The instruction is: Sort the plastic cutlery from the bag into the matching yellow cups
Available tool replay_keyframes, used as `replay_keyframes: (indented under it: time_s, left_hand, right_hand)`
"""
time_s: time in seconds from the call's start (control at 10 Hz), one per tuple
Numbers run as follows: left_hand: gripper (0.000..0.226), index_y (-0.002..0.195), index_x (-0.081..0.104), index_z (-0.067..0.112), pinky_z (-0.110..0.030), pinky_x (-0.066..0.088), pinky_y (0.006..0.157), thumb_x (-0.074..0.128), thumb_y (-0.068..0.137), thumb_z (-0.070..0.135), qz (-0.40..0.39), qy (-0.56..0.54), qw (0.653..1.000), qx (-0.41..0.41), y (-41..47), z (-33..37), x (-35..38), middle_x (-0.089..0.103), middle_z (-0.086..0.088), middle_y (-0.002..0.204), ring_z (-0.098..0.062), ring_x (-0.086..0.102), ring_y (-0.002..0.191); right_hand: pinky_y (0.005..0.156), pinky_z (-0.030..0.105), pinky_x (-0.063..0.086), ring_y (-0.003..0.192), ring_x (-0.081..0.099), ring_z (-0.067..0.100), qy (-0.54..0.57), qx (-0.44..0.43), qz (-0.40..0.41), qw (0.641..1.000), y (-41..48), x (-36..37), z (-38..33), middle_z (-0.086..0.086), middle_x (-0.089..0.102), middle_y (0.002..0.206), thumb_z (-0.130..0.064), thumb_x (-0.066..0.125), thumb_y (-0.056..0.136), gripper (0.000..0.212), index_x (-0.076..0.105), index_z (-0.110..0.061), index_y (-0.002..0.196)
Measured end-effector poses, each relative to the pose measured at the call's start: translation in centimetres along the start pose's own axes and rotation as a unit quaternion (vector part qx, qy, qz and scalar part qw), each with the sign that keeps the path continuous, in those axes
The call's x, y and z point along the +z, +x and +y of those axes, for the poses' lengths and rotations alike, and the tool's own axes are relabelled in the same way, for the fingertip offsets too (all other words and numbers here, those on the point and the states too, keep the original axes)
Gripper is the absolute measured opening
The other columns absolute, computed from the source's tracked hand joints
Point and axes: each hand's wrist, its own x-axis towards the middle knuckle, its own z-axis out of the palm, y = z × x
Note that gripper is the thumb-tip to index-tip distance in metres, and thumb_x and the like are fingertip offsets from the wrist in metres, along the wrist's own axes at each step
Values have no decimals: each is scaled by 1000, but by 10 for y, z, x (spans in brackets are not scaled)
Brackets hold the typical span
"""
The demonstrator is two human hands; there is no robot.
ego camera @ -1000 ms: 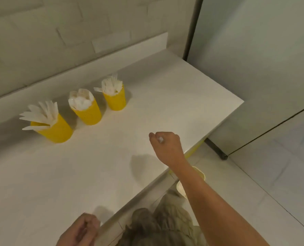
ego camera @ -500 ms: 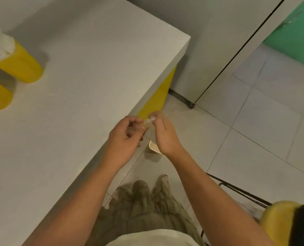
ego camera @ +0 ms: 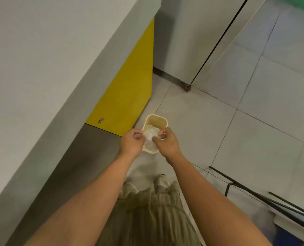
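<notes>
I am looking down past the table edge at the floor. My left hand [ego camera: 131, 143] and my right hand [ego camera: 167, 142] are close together over a small cream bin [ego camera: 161, 120] on the floor. Between their pinched fingertips is a crumpled clear plastic bag [ego camera: 150, 137], directly above the bin's opening; whether it touches the bin's contents I cannot tell. No cutlery shows in the bag. The yellow cups are out of view.
The white table top [ego camera: 41, 68] fills the left, with its yellow side panel [ego camera: 129, 86] beside the bin. A grey wall panel with a dark seam [ego camera: 217, 45] stands behind. A black metal chair frame [ego camera: 265, 197] is at the lower right on the tiled floor.
The view has swung from the table and cups down to the floor. Both hands have come together off the table edge and lowered over the bin with the clear plastic.
</notes>
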Motion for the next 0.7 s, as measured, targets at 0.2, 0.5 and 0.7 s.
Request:
replay_keyframes:
  time_s: [0.2,0.5,0.7]
  left_hand:
    - [23,87,69,26,-49,61,89,63,65,28,-27,5,997,-67,112,-67,54,78,-12,99,-35,74,94]
    - [52,153,42,9,-30,41,98,55,104,23,-83,77,991,-76,145,-94,88,51,-10,150,-32,51,134]
    - [63,160,31,18,-41,38,112,54,102,28,-50,126,990,-43,132,-93,58,41,-8,162,-31,44,144]
  right_hand:
    - [98,41,54,110,65,23,30,75,-2,997,87,31,80,-3,67,111,-18,69,88,15,67,-23,102]
    - [116,44,38,145,40,34,-67,125,-91,986,150,60,141,11,31,164,-24,51,98,64,32,-19,158]
    - [106,36,41,142,44,32,-116,100,-82,985,129,53,120,11,37,161,-23,51,99,61,34,-18,157]
